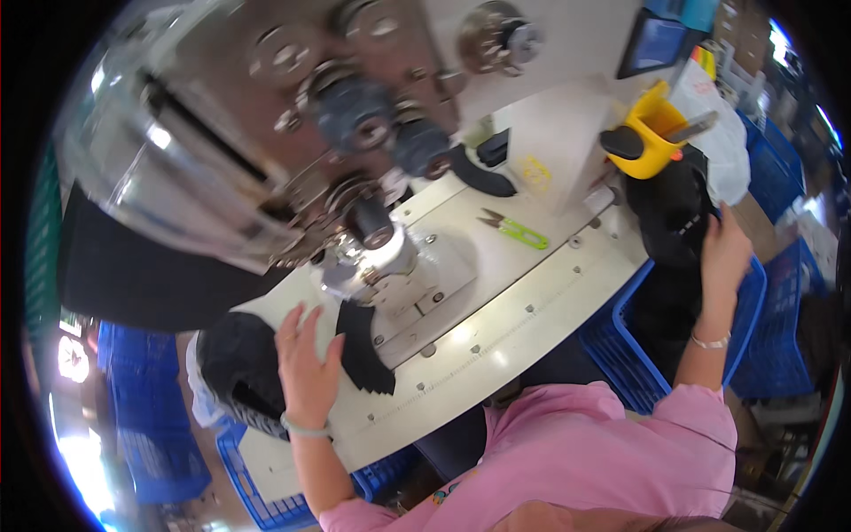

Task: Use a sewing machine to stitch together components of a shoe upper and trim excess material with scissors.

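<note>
My left hand (310, 368) is open, its fingers spread over the sewing machine's pale work surface. Beside it on the left lies a black cap (239, 363) at the table edge. Just right of its thumb is a small stack of black curved pieces (359, 350), fanned at one end, under the machine's sewing head (368, 226). My right hand (725, 253) reaches out to the right, its fingers closed on the edge of another black cap (665, 217) above a blue basket (753, 288). The fingertips are partly hidden by the cap.
Green thread snips (514, 229) lie on the machine bed. Another black curved piece (483, 173) sits farther back. A yellow holder (651, 133) with tools stands at the right. Blue crates (160, 426) are on the left floor. The machine's large head fills the upper left.
</note>
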Tool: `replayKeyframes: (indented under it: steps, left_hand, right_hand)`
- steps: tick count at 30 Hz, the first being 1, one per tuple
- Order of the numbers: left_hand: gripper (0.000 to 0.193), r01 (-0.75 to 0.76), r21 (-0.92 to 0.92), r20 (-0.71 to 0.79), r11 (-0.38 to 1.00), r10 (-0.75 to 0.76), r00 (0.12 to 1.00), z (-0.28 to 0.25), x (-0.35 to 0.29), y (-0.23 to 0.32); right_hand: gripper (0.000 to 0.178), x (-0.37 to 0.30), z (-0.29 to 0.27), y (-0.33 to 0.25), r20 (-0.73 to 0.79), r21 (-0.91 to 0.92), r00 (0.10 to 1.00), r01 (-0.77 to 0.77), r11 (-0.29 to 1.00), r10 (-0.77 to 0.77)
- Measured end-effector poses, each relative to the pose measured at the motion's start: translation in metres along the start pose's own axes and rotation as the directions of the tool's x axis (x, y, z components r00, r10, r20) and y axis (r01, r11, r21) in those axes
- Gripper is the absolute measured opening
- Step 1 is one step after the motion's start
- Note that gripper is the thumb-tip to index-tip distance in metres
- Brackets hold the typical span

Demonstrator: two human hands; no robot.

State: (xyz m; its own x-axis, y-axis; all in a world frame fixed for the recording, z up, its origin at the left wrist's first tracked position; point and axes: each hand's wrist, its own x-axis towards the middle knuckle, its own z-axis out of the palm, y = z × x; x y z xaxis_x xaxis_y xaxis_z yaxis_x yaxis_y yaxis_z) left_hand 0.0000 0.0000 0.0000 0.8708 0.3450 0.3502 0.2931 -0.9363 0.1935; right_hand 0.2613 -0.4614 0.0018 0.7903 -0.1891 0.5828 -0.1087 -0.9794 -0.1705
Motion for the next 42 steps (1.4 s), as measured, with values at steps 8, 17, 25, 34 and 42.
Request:
replayKeyframes:
  steps: [8,17,25,34,42]
  left_hand:
    - [0.053,0.178,-0.146,0.218,0.973,-0.144,0.965,0.049,0.021,0.02]
    - [0.048,0.116,-0.331,0.048,0.937,-0.106,0.993,0.067,0.013,0.018]
    - [0.05,0.152,-0.944,0.049,0.293,-0.333,0.942,-0.016,0.006,0.042]
    - [0.036,-0.161,-0.487,-0.338,0.858,-0.015,0.941,-0.026,0.013,0.078]
    - [0.029,-0.269,-0.298,-0.36,0.916,0.154,0.92,-0.027,0.03,0.081]
  right_hand:
    - [0.02,-0.032,-0.087,-0.033,0.067,0.668,0.713,0.487,0.562,-0.698]
    - [0.027,-0.09,-0.011,-0.17,0.077,0.799,-0.112,0.601,-0.006,-0.991]
    - [0.036,-0.064,-0.038,-0.223,-0.758,0.403,0.145,0.872,-0.28,-0.636]
    - [0.034,-0.069,-0.021,-0.246,-0.713,0.433,0.094,0.839,-0.33,-0.695]
    - [0.037,-0.059,-0.03,-0.244,-0.643,0.51,0.041,0.768,-0.387,-0.765]
